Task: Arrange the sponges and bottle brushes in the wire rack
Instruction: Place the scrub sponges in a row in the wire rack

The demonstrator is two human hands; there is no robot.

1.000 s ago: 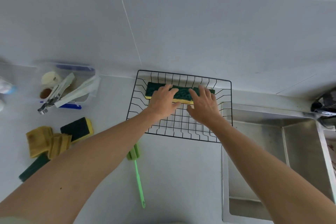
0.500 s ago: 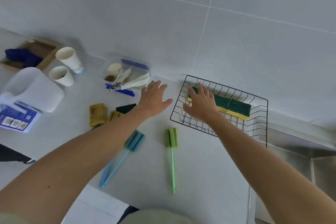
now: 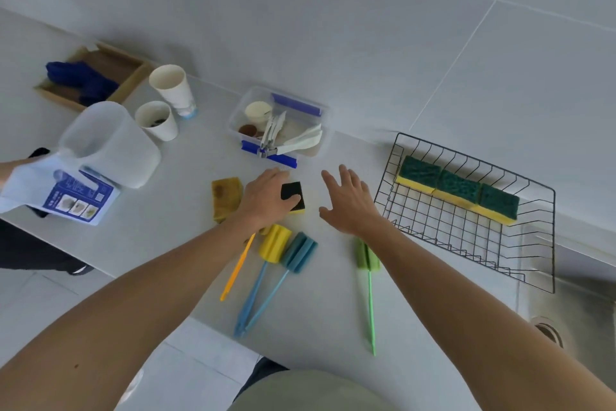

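Both hands were held over the grey counter (image 3: 173, 244): the left hand (image 3: 266, 199) was closed around a dark-topped yellow sponge (image 3: 294, 196), while the right hand (image 3: 350, 202) was spread open, empty. Foam-headed bottle brushes in yellow (image 3: 274, 245), blue (image 3: 299, 252) and green (image 3: 366, 259) were laid nearest. Farther right, three green-and-yellow sponges (image 3: 458, 189) were lined along the black wire rack (image 3: 466, 230).

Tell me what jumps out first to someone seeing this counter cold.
Three green-and-yellow sponges sit in a row along the back of the black wire rack at right. Mid-counter, the left hand closes on a dark sponge, with the right hand spread open beside it. Bright bottle brushes lie just in front.
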